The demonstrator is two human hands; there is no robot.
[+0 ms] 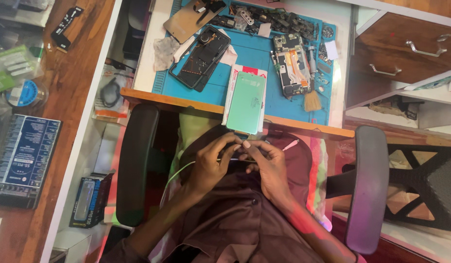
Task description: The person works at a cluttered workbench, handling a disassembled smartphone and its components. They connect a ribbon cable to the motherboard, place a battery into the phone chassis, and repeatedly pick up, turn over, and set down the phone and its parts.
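My left hand [213, 163] and my right hand [264, 163] meet over my lap, fingertips pinching a thin dark flat part [237, 159] between them. A thin pale cable [179, 170] trails from under my left hand toward the chair. Just above my hands, a mint-green phone back cover [245, 102] lies over the front edge of the desk, on top of a white and red packet [233, 80]. Further back on the blue work mat [254, 51] lie an opened black phone [201, 57] and a phone with its circuit board exposed [289, 63].
A small brush [312, 100], screws and loose parts sit on the mat's right and back. Chair armrests [135, 163] [367, 187] flank me. A wooden side desk at left holds a dark blue device [22, 158] and a tape roll [25, 93]. Drawers [405, 46] stand at right.
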